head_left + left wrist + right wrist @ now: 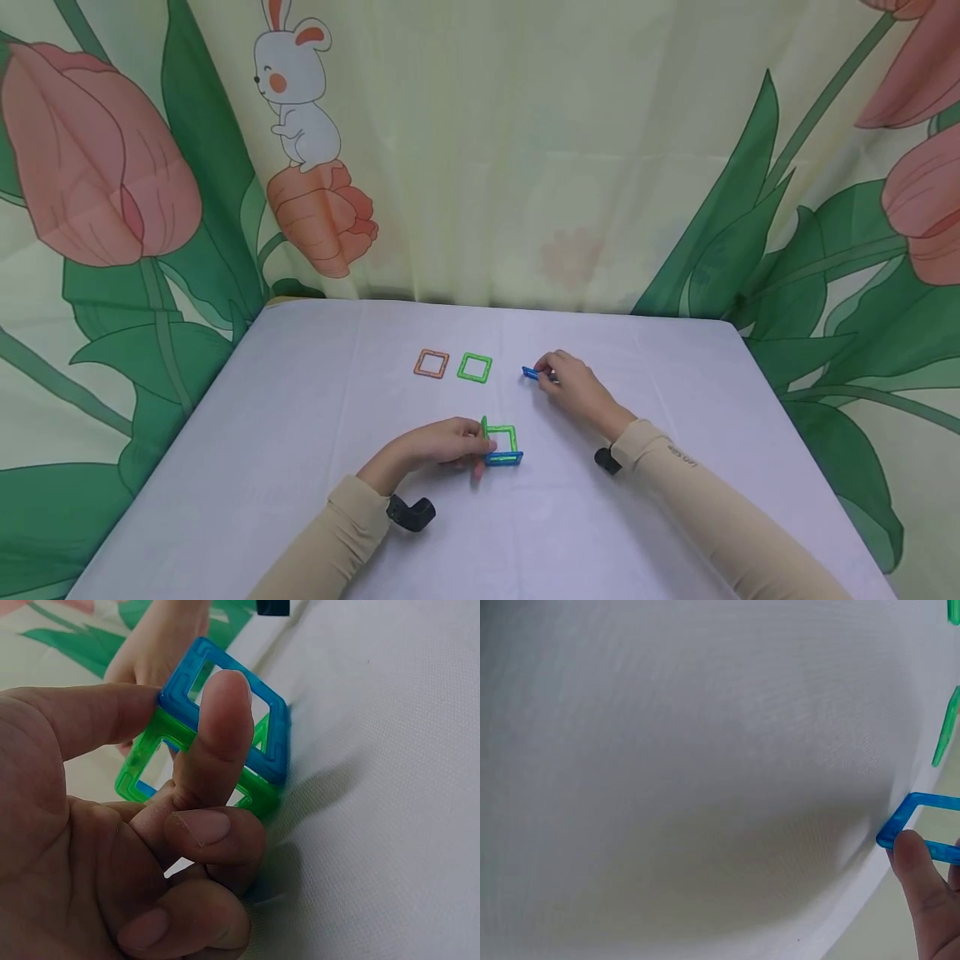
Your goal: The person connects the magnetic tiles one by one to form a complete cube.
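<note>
While our left hand (438, 444) steadies the small green and blue tile assembly (501, 443) near the middle of the table (300, 467), our right hand (573, 387) sits at about one o'clock from it, pinching a loose blue square tile (531, 372). On the left, thumb and forefinger curl around the joined frames, the thumb (217, 742) pressed across the blue frame's edge with the green one behind it; the other fingers are tucked in. On the right, the fingertips (919, 859) close on one corner of the blue tile, which is tipped up off the cloth.

We judge these tiles light, rigid and hollow-framed, with smooth plastic that may slip under a careless pinch. The half-built shape looks held together only along its edges, so it would likely fold if squeezed; taking it by a frame bar near a joint seems safest. A single tile is best held by one side bar.

At about eleven o'clock from the assembly lie an orange tile (431, 364) and a green tile (475, 367), flat and just apart
</note>
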### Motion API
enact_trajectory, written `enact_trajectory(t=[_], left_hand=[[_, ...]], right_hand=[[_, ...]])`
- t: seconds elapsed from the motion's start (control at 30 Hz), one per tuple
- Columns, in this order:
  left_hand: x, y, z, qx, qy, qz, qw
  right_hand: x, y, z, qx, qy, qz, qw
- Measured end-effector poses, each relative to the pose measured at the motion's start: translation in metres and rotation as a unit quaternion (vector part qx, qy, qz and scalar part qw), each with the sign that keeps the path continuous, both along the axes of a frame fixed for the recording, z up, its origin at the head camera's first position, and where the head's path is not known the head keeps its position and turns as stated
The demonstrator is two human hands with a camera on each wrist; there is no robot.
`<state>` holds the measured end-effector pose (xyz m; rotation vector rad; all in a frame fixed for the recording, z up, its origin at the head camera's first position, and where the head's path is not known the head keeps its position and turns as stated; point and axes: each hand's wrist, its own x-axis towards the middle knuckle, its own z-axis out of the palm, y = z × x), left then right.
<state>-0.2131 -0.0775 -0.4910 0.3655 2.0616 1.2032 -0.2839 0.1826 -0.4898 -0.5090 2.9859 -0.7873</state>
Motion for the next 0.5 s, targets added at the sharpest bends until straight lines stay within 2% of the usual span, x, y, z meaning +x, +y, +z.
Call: enact_trajectory(t=[0.3,0.5], left_hand=[[-0.0015,0.0024,-0.0025,0.009,0.000,-0.005,0.9999],[-0.0004,0.0003,-0.0019,0.011,0.000,-0.012,0.9999]], right_hand=[[0.0035,-0.0034,0.0001,-0.014,-0.010,0.012,1.000],[0.0098,-0.0089,-0.0017,-0.032,-0.006,0.049,0.998]])
